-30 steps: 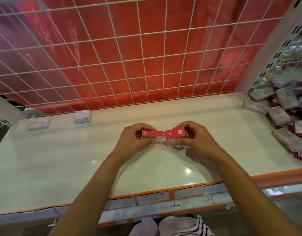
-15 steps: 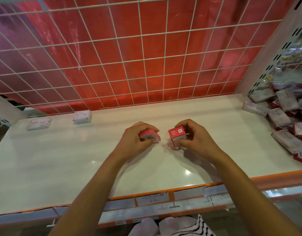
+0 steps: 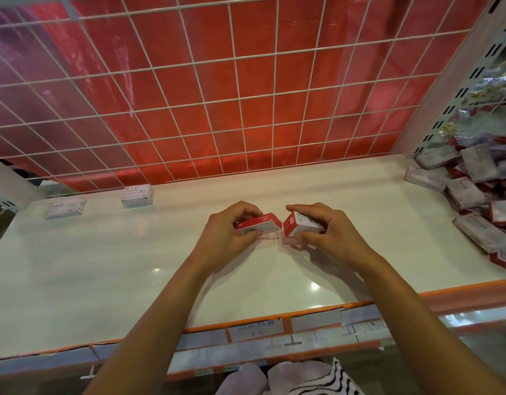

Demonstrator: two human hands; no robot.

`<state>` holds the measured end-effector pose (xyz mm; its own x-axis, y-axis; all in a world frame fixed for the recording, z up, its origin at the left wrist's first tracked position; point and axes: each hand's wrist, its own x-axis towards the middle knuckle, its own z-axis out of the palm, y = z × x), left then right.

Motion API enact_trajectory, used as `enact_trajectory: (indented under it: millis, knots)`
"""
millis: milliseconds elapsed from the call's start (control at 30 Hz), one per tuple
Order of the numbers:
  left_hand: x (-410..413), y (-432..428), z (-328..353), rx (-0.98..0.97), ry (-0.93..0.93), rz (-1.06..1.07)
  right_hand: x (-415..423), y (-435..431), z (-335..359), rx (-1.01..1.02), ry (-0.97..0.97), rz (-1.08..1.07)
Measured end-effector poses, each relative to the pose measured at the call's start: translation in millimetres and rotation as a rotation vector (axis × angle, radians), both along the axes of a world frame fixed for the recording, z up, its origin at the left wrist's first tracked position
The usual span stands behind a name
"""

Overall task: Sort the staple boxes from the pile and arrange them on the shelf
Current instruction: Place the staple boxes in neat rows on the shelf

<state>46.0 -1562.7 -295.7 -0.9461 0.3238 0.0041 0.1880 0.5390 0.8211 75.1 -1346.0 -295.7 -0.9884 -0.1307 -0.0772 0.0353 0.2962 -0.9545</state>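
My left hand (image 3: pixel 227 233) grips a small red staple box (image 3: pixel 260 223) just above the middle of the white shelf (image 3: pixel 103 266). My right hand (image 3: pixel 328 229) holds a second red and white staple box (image 3: pixel 299 225) beside it, their near ends almost touching. A pile of staple boxes (image 3: pixel 474 195), white and red, lies at the shelf's right end. Two white boxes stand at the back left: one (image 3: pixel 137 196) upright, another (image 3: pixel 64 208) nearer the left edge.
A white wire grid (image 3: pixel 246 95) with red sheeting behind it closes the back of the shelf. An orange-edged label strip (image 3: pixel 274 329) runs along the front. A perforated white upright (image 3: pixel 460 95) stands at the right.
The two boxes were held end to end in a line; my hands have drawn them apart, turned them and lowered them toward the shelf surface.
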Motion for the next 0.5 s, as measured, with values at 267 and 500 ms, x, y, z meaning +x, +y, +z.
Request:
enact_trajectory:
  millis: [267, 500]
  knots:
    - [1.8, -0.9, 0.3, 0.054, 0.017, -0.016, -0.8, 1.5, -6.5, 0.039, 0.006, -0.045]
    - [0.4, -1.1, 0.1, 0.044, 0.02, -0.01, -1.6, 0.9, -6.9, 0.042, -0.001, -0.037]
